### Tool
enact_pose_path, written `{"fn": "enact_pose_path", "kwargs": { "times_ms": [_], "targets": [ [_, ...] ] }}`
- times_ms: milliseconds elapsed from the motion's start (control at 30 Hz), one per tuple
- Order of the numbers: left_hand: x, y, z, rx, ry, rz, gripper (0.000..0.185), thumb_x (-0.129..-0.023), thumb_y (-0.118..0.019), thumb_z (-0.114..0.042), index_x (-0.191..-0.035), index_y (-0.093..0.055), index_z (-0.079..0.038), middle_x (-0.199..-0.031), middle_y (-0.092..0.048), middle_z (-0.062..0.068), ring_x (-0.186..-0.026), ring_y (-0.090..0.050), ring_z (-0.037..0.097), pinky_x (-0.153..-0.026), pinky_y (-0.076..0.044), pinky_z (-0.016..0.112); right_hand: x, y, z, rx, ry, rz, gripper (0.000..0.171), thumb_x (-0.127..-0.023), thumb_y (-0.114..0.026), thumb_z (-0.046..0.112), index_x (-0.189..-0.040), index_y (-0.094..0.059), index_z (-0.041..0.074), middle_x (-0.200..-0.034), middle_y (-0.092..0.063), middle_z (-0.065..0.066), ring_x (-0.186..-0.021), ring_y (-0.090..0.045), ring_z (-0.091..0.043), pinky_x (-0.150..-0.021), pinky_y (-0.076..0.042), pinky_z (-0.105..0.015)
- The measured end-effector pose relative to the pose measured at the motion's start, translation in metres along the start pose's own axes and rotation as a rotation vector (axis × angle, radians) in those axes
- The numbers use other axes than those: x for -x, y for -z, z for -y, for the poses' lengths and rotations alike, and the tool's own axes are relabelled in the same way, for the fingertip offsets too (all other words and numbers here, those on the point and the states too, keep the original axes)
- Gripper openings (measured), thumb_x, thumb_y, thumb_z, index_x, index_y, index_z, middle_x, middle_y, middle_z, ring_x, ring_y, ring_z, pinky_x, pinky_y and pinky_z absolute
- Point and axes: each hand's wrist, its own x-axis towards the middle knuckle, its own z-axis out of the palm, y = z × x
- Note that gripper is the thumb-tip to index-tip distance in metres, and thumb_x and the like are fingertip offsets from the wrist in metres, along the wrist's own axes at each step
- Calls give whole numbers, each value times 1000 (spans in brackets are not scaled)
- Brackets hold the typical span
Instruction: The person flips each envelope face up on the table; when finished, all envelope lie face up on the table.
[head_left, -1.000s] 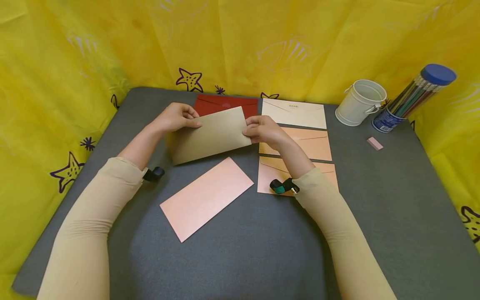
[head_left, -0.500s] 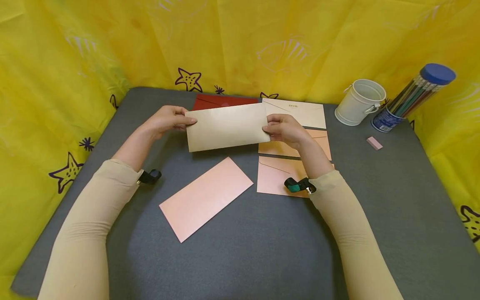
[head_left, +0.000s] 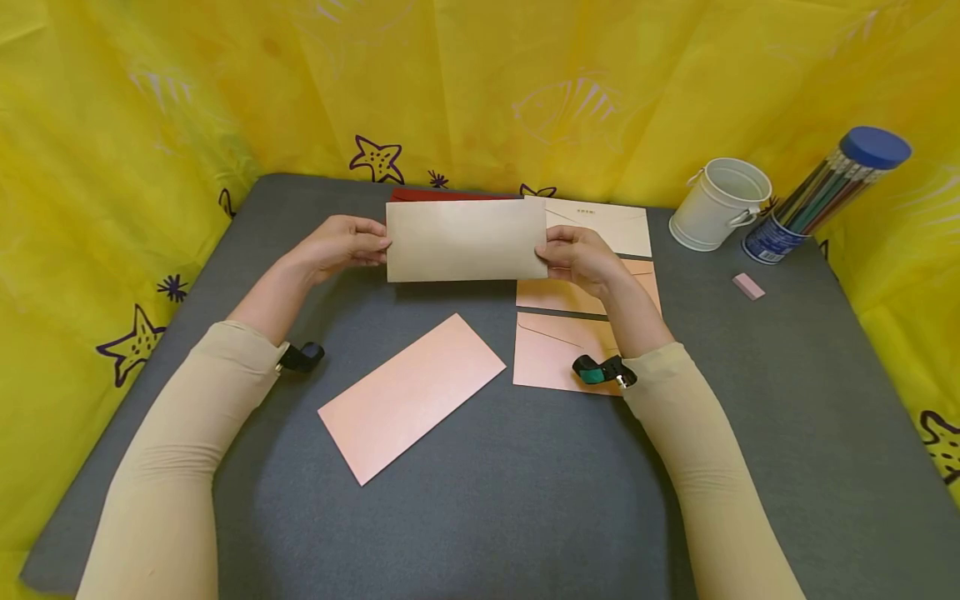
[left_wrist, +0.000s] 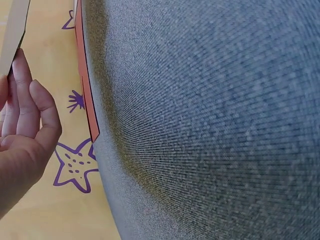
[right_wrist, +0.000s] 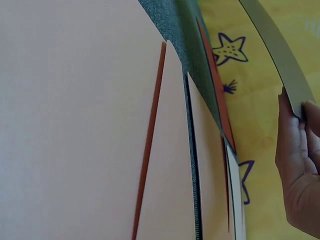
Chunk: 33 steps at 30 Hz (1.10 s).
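Note:
Between my two hands a beige envelope [head_left: 465, 242] is held up over the far part of the table, its plain face towards me. My left hand [head_left: 341, 243] pinches its left edge, thumb in front and fingers behind. At the opposite edge my right hand [head_left: 581, 254] has the same pinch. Mostly hidden behind it lies a red envelope [head_left: 427, 195]. To the right, a cream envelope [head_left: 607, 227], an orange envelope [head_left: 558, 293] and a pink envelope [head_left: 555, 354] lie in a column. A light pink envelope [head_left: 412, 400] rests at a slant nearer me.
A small white bucket [head_left: 708, 212] stands at the back right, beside a tube of pencils [head_left: 825, 196] with a blue lid. In front of them lies a pink eraser [head_left: 748, 286]. A yellow patterned cloth [head_left: 465, 92] hangs around the grey table [head_left: 480, 517].
The beige envelope has swung level and shifted right, now covering more of the red one. My right hand moved right with it; the left slid to its left edge. The slanted pink envelope stayed put.

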Motion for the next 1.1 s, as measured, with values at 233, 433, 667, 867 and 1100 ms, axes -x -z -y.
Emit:
{"fn": "enact_pose_path", "kwargs": {
  "times_ms": [233, 433, 667, 867, 1100],
  "targets": [
    [-1, 1, 1, 89, -53, -31, 8, -99, -58, -12, -95, -63, -16, -80, -67, -12, -76, -68, 6, -76, -56, 20, -2, 1, 0, -106, 1, -46, 9, -91, -67, 2, -91, -65, 11, -89, -67, 0, -76, -69, -13, -67, -58, -22],
    [1, 2, 1, 160, -77, -42, 14, -97, -61, -10, -88, -66, -19, -81, -66, -10, -76, -65, 6, -73, -55, 18, -3, 0, 1, -155, -8, -78, 12, -87, -72, 3, -83, -71, 15, -89, -68, 3, -78, -67, -13, -73, -58, -22],
    [0, 3, 3, 233, -98, -8, 12, -96, -60, -9, -91, -65, -18, -83, -64, -6, -74, -63, 7, -72, -55, 18, -2, 0, 0, -164, 6, -66, 18, -89, -69, 2, -82, -73, 18, -91, -72, 5, -86, -70, -13, -103, -53, -38],
    [1, 6, 3, 231, -100, 34, 17, -99, -57, -8, -98, -72, -18, -95, -71, -6, -84, -70, 8, -77, -58, 20, -3, -2, -4, -152, 41, -73, 32, -93, -57, -3, -77, -74, 18, -96, -66, 5, -91, -65, -13, -108, -49, -37],
    [3, 7, 2, 185, -60, 10, 23, -99, -57, -10, -97, -77, -21, -103, -70, -14, -84, -65, 3, -79, -57, 19, -5, -5, -8, -161, 47, -91, 35, -93, -54, -3, -78, -77, 19, -96, -65, 4, -82, -65, -11, -73, -56, -20]
  ]
}}
